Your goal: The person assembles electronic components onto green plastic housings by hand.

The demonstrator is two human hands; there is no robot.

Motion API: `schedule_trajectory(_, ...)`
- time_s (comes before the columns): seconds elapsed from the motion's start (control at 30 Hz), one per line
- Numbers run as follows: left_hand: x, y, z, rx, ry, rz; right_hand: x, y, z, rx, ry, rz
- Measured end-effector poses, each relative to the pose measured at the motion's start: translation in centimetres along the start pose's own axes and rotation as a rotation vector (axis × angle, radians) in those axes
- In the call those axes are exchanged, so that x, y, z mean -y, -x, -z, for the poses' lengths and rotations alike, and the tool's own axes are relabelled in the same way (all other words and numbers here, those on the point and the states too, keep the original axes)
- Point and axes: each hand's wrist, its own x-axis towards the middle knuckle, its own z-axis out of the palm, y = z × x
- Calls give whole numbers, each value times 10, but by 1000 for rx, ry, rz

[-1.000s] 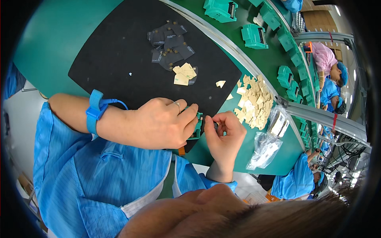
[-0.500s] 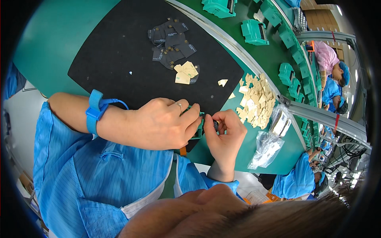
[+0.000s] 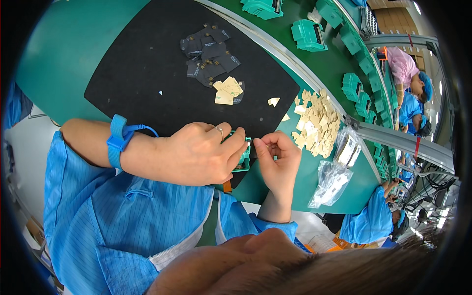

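My left hand, a blue strap around its wrist, is closed over a small green plastic holder at the near edge of the black mat. The fingers cover most of the holder. An orange flex strip sticks out below that hand. My right hand is beside the holder's right side, thumb and forefinger pinched together; what they hold, if anything, is hidden. Farther up the mat lie a heap of dark grey label-like pieces and a few cream backing-paper pieces.
A pile of cream paper scraps lies right of the mat, with clear plastic bags nearer me. Beyond a metal rail, green holders stand on a green surface. A metal bar crosses at right. Co-workers sit farther off.
The right hand has shifted slightly left and up, its fingertips now closer to the holder. The dark piece seen by its fingers earlier no longer shows. More of the holder is visible.
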Motion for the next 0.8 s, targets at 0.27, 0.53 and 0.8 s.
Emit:
schedule_trajectory(0.27, 0, -1, 0, 27, 31, 4, 6, 2, 2, -46, 30, 72)
schedule_trajectory(0.53, -4, 4, 2, -118, 75, -3, 12, 5, 1, -11, 46, 126)
schedule_trajectory(0.8, 4, -1, -6, -83, -7, -32, 9, -1, 1, -45, 116, 125)
